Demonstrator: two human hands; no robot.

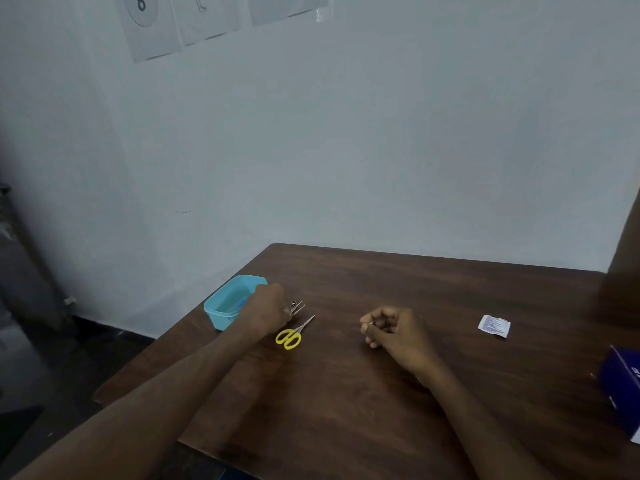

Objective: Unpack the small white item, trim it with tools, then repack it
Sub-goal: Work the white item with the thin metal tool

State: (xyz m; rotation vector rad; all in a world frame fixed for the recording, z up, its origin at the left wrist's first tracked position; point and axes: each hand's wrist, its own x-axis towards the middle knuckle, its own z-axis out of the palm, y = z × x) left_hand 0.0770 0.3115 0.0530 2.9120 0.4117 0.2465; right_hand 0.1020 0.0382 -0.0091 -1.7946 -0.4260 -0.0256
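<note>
A small white sachet [494, 326] with blue print lies flat on the brown table [381, 393], to the right. Yellow-handled scissors [293, 335] lie on the table left of centre, blades pointing up and right. My left hand [268, 308] is just above them, beside the blue tub, and grips thin metal tweezers [297, 307] whose tips stick out to the right. My right hand [391, 329] rests on the table in the middle, fingers curled in; whether it holds something small I cannot tell.
A light blue plastic tub [230, 303] stands at the table's left edge, with something blue inside. A dark blue box [623, 386] sits at the right edge. A white wall rises behind the table, and the floor drops off to the left.
</note>
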